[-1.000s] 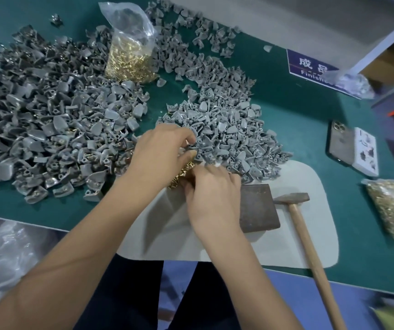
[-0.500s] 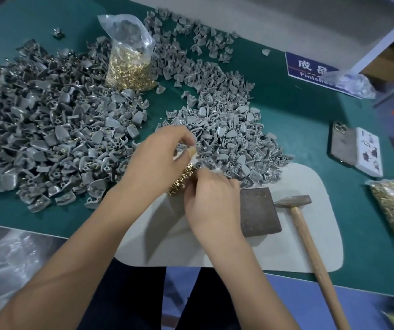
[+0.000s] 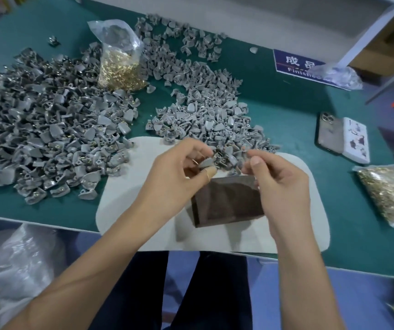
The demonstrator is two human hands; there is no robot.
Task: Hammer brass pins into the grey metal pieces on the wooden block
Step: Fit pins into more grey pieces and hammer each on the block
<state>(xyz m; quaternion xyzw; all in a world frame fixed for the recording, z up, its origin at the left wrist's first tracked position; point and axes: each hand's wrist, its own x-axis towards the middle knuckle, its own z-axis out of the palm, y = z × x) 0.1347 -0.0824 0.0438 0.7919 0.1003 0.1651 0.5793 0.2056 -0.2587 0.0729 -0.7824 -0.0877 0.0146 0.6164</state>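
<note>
- Separating now: hands that were bunched together over the wooden block [image 3: 226, 201] half a second ago are pulling apart, exposing the block top.
- Left hand [image 3: 174, 172] is pinching one grey piece [image 3: 206, 162] between thumb and fingers, just above the block's far-left corner; a thin brass pin [image 3: 194, 161] is sticking out beside it.
- Right hand [image 3: 279, 177] is hovering over the block's right edge with fingers curled and thumb meeting fingertips; cannot tell whether it is gripping anything.
- Reading this as pin seated, piece about to go down on the block; nothing is lying on the block yet.
- Hammer, earlier lying right of the block, is not showing now, probably hidden behind the right hand and forearm.
- Loose grey pieces [image 3: 210, 120] are heaped just beyond the block; bag of pins [image 3: 119, 67] is standing farther beyond it, to the left.
- Motion blur is smearing fingertips and the pin, so the pin's seating is hard to judge.
</note>
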